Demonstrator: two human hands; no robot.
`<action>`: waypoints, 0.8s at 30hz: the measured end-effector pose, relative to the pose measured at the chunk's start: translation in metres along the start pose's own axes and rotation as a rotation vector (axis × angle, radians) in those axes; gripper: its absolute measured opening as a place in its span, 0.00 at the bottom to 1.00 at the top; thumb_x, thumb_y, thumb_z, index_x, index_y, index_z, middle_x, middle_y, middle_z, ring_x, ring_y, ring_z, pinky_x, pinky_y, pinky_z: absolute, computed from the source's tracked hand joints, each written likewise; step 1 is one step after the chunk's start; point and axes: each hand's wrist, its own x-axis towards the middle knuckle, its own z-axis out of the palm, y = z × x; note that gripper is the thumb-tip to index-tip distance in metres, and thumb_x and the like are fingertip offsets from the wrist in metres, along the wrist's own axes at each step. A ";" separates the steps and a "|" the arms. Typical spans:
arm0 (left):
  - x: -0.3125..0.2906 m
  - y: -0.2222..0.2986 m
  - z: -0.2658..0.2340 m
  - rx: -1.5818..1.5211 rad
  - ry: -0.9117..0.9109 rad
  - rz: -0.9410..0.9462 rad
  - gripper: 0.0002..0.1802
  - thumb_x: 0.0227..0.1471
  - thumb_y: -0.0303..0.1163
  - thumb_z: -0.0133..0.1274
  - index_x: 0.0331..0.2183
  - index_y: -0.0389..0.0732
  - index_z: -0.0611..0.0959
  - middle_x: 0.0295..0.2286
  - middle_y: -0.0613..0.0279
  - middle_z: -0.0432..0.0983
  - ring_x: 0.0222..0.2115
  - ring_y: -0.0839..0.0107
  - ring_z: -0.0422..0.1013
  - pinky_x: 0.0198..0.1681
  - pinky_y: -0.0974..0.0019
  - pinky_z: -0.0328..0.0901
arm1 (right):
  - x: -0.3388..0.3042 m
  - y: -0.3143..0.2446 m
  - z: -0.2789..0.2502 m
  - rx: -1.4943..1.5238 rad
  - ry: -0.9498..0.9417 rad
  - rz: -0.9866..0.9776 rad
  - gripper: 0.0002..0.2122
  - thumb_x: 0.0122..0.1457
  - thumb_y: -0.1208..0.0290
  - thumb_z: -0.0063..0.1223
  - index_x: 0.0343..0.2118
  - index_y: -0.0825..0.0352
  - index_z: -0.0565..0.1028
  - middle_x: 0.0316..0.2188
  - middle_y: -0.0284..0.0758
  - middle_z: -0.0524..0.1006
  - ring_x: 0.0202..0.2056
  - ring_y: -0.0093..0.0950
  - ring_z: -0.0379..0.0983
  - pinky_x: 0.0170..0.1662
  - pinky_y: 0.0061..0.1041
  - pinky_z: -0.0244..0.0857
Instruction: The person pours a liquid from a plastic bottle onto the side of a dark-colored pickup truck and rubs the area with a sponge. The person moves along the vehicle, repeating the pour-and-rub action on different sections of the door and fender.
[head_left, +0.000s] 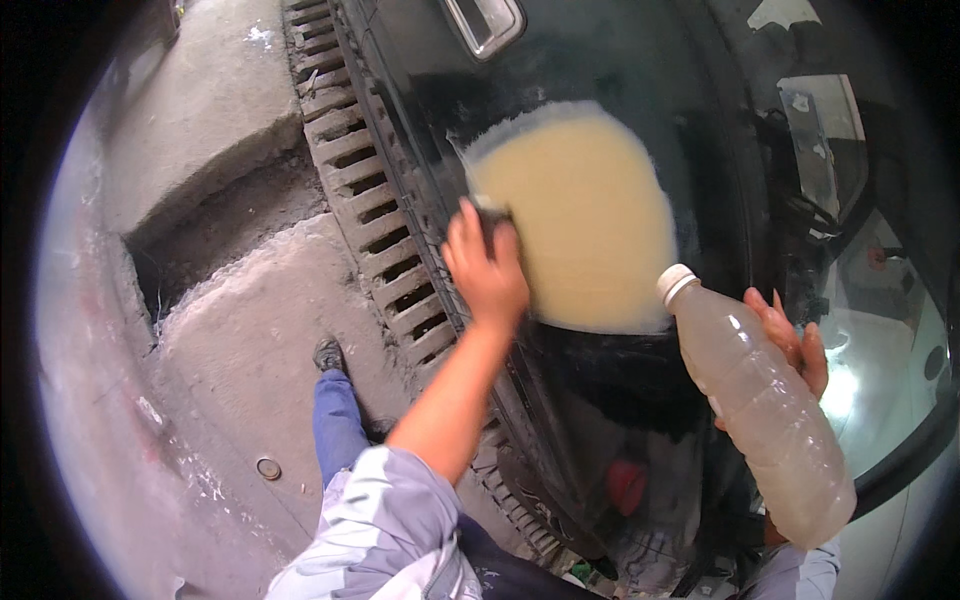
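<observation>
My left hand (487, 268) presses a small dark pad (492, 218) against a dark car door (620, 60); the fingers cover most of the pad. Pad and hand are at the left edge of a beige filler patch (590, 220), which has a pale, feathered rim. On the right, my right hand (790, 340) is wrapped round a ribbed, translucent plastic bottle (760, 400). The bottle tilts, its white cap (677, 282) pointing up and left near the patch's lower right edge. Whitish, cloudy plastic makes its contents hard to tell.
A slotted drain grate (375, 200) runs along the car's lower edge. Left of it, a sunken step (220, 220) breaks the concrete floor (260, 300). A door handle (487, 22) shows at the top, car windows (880, 330) at the right. My shoe (328, 353) stands on the concrete.
</observation>
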 end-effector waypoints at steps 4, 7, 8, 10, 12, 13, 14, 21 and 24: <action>0.098 -0.020 0.010 -0.020 0.091 -0.014 0.29 0.57 0.41 0.50 0.54 0.32 0.71 0.47 0.43 0.71 0.47 0.46 0.66 0.52 0.51 0.57 | 0.008 -0.005 -0.022 -0.063 -0.273 0.066 0.31 0.65 0.45 0.33 0.62 0.65 0.62 0.60 0.36 0.67 0.56 0.33 0.68 0.57 0.36 0.64; 0.050 -0.022 0.005 -0.077 0.045 0.073 0.30 0.57 0.41 0.50 0.56 0.33 0.69 0.47 0.42 0.71 0.48 0.45 0.65 0.53 0.50 0.56 | 0.008 -0.002 -0.017 0.062 -0.205 0.131 0.30 0.65 0.46 0.36 0.62 0.64 0.62 0.59 0.37 0.68 0.53 0.33 0.71 0.52 0.38 0.71; 0.005 -0.017 0.001 -0.068 -0.018 0.087 0.32 0.56 0.41 0.51 0.58 0.34 0.67 0.50 0.42 0.69 0.50 0.46 0.64 0.55 0.50 0.56 | 0.003 -0.004 -0.009 0.103 -0.143 0.145 0.30 0.64 0.46 0.36 0.62 0.64 0.62 0.58 0.38 0.68 0.52 0.32 0.73 0.50 0.39 0.72; -0.087 0.001 -0.016 -0.010 -0.082 0.026 0.34 0.56 0.42 0.51 0.59 0.34 0.66 0.53 0.42 0.65 0.54 0.44 0.61 0.57 0.48 0.53 | 0.002 -0.006 -0.007 0.059 -0.225 0.161 0.30 0.64 0.46 0.37 0.61 0.64 0.63 0.57 0.39 0.69 0.50 0.29 0.74 0.50 0.38 0.72; -0.091 0.008 -0.021 -0.027 -0.087 0.018 0.32 0.56 0.39 0.51 0.58 0.33 0.66 0.52 0.42 0.67 0.54 0.45 0.62 0.59 0.49 0.52 | 0.001 -0.007 -0.011 -0.019 -0.329 0.158 0.30 0.64 0.46 0.37 0.61 0.64 0.62 0.56 0.40 0.70 0.49 0.29 0.75 0.50 0.37 0.72; -0.076 -0.001 -0.012 -0.027 -0.059 0.042 0.32 0.56 0.39 0.51 0.58 0.33 0.66 0.52 0.42 0.67 0.54 0.46 0.62 0.58 0.49 0.53 | -0.001 -0.009 -0.010 -0.006 -0.302 0.155 0.30 0.64 0.46 0.38 0.62 0.64 0.61 0.56 0.39 0.70 0.48 0.30 0.75 0.48 0.37 0.73; -0.045 -0.008 -0.002 0.016 -0.033 0.041 0.33 0.57 0.43 0.50 0.58 0.33 0.66 0.52 0.41 0.65 0.52 0.44 0.62 0.56 0.49 0.54 | -0.002 -0.011 -0.008 0.006 -0.278 0.149 0.31 0.64 0.46 0.38 0.62 0.64 0.60 0.56 0.39 0.70 0.48 0.30 0.76 0.46 0.38 0.74; 0.049 -0.031 0.005 -0.040 0.020 0.084 0.28 0.56 0.37 0.51 0.55 0.34 0.69 0.47 0.44 0.69 0.48 0.46 0.64 0.54 0.52 0.57 | 0.001 -0.003 -0.010 0.040 -0.203 0.111 0.33 0.63 0.45 0.39 0.63 0.66 0.58 0.57 0.39 0.69 0.49 0.31 0.75 0.46 0.37 0.72; -0.070 -0.020 -0.013 -0.010 -0.098 0.040 0.34 0.55 0.39 0.51 0.59 0.35 0.64 0.53 0.41 0.64 0.54 0.44 0.61 0.57 0.46 0.52 | 0.001 0.000 -0.010 0.116 -0.309 0.096 0.32 0.64 0.48 0.39 0.60 0.74 0.60 0.57 0.44 0.68 0.53 0.30 0.70 0.62 0.30 0.55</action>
